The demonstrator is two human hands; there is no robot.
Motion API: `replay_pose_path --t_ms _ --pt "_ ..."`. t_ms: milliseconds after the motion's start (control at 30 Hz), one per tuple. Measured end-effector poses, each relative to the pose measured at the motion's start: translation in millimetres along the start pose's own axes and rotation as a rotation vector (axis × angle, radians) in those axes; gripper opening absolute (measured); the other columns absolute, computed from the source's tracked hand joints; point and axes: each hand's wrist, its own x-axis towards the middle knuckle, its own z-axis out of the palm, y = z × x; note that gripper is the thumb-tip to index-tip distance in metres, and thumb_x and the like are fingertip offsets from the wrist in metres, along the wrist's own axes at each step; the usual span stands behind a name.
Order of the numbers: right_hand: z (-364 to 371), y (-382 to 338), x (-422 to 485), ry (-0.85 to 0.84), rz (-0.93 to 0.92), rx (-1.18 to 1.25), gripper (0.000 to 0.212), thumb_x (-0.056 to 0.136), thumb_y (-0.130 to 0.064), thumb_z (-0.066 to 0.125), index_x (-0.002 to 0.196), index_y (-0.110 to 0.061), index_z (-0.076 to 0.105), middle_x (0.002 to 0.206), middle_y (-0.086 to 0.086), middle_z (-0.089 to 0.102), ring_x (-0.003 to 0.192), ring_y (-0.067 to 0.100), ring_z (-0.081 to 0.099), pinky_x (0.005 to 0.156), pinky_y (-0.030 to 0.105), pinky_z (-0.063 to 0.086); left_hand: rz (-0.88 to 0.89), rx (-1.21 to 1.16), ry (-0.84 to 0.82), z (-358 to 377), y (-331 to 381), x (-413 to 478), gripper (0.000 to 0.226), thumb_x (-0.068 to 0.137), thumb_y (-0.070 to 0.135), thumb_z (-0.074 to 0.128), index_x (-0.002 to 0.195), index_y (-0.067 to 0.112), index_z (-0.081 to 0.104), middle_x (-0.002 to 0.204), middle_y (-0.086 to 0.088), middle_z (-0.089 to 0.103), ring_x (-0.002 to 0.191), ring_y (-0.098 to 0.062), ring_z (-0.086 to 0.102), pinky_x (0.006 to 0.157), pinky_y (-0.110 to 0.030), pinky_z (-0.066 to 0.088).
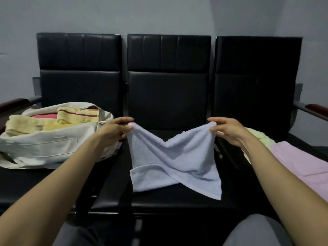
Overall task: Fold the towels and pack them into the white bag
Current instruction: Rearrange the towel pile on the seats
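The black padded three-seat bench (168, 96) carries everything. On its left seat slumps the soft white canvas bag (53, 144), mouth open, with yellow terry towels (35, 123) inside. Over the middle seat sags the pale blue terry towel (170, 164). The left hand (113, 128) and right hand (227, 130) each pinch a top corner, probably spreading it to fold.

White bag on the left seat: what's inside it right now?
Folded yellow towels fill the open mouth of the white bag, one with a red stripe, and a red-pink towel shows between them. Anything lower is covered by them and the bag's wall.
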Motion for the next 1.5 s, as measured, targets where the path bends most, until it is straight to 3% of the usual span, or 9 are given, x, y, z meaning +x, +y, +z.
replay_pose_path --t_ms 167,300,467,567,700,900,1000,1267,1500 --pt "-3.0 -78.9 -2.5 0.167 -0.245 0.051 0.034 0.083 0.013 0.060 0.103 -0.015 0.067 0.100 0.007 0.065 0.093 0.019 0.063 0.074 0.028 0.053 0.133 -0.344 0.105 1.7 73.3 -11.5 0.029 0.092 0.000 0.055 0.110 0.023 0.060 0.113 -0.005 0.058 0.100 -0.019 0.057 0.078 -0.032 0.048" --pt "-5.1 -97.3 -6.7 0.205 -0.286 -0.113 0.030 0.084 0.014 0.057 0.102 -0.010 0.063 0.085 0.007 0.060 0.085 0.022 0.059 0.069 0.030 0.052 0.020 -0.177 0.073 -13.7 82.1 -23.7 0.042 0.092 0.002 0.057 0.132 0.013 0.051 0.139 -0.014 0.047 0.125 -0.024 0.047 0.092 -0.032 0.040" --pt "0.0 -104.9 -10.4 0.191 -0.165 -0.007 0.024 0.090 0.008 0.053 0.088 -0.014 0.062 0.084 0.009 0.061 0.076 0.020 0.059 0.064 0.029 0.050 -0.006 -0.248 0.150 -14.9 102.8 -42.8 0.023 0.093 0.007 0.058 0.114 0.016 0.060 0.110 -0.009 0.054 0.102 -0.022 0.053 0.095 -0.034 0.042" --pt "1.1 -109.5 -12.3 0.168 -0.128 0.237 0.022 0.093 0.007 0.049 0.090 -0.013 0.058 0.090 0.010 0.061 0.081 0.021 0.061 0.069 0.031 0.051 -0.104 -0.464 0.163 -14.8 107.8 -47.8 0.008 0.093 0.007 0.057 0.096 0.012 0.063 0.102 -0.009 0.057 0.085 -0.018 0.057 0.078 -0.030 0.050" --pt "-0.9 -111.6 -17.4 0.129 -0.136 0.394 0.022 0.093 0.007 0.046 0.089 -0.012 0.056 0.087 0.010 0.058 0.079 0.021 0.060 0.073 0.032 0.051 -0.169 -0.505 0.178 -14.4 106.9 -46.5 0.012 0.092 0.008 0.060 0.104 0.012 0.061 0.092 -0.007 0.058 0.077 -0.015 0.058 0.058 -0.028 0.053" --pt "0.6 -122.9 -25.5 0.106 -0.067 0.544 0.018 0.090 0.006 0.050 0.086 -0.009 0.057 0.088 0.011 0.057 0.080 0.019 0.058 0.077 0.029 0.051 -0.015 -0.285 0.261 -10.2 112.6 -41.7 0.034 0.091 0.015 0.064 0.125 0.016 0.060 0.114 -0.007 0.056 0.093 -0.020 0.056 0.075 -0.032 0.051" --pt "0.1 -122.0 -30.6 0.047 0.047 0.512 0.009 0.091 0.003 0.056 0.091 -0.005 0.061 0.091 0.012 0.062 0.085 0.018 0.062 0.071 0.028 0.058 0.120 -0.133 0.253 -13.1 117.6 -42.5 0.039 0.086 0.007 0.068 0.125 0.012 0.060 0.094 -0.010 0.058 0.068 -0.016 0.053 0.050 -0.024 0.049" --pt "-10.2 -98.6 -28.5 -0.039 0.302 0.246 0.015 0.093 0.006 0.052 0.103 -0.002 0.058 0.103 0.019 0.062 0.091 0.026 0.063 0.054 0.035 0.060 -0.034 -0.178 0.136 -18.2 115.7 -42.0 0.044 0.093 0.001 0.054 0.133 0.020 0.052 0.126 -0.009 0.050 0.110 -0.022 0.051 0.081 -0.032 0.043" --pt "-14.1 -65.1 -21.9 -0.083 0.464 0.003 0.038 0.087 0.017 0.036 0.114 0.000 0.056 0.121 0.023 0.055 0.101 0.032 0.061 0.055 0.037 0.060 -0.067 -0.013 0.080 -13.6 90.3 -36.0 0.046 0.097 -0.002 0.044 0.138 0.018 0.050 0.128 -0.007 0.042 0.101 -0.022 0.050 0.092 -0.035 0.038"
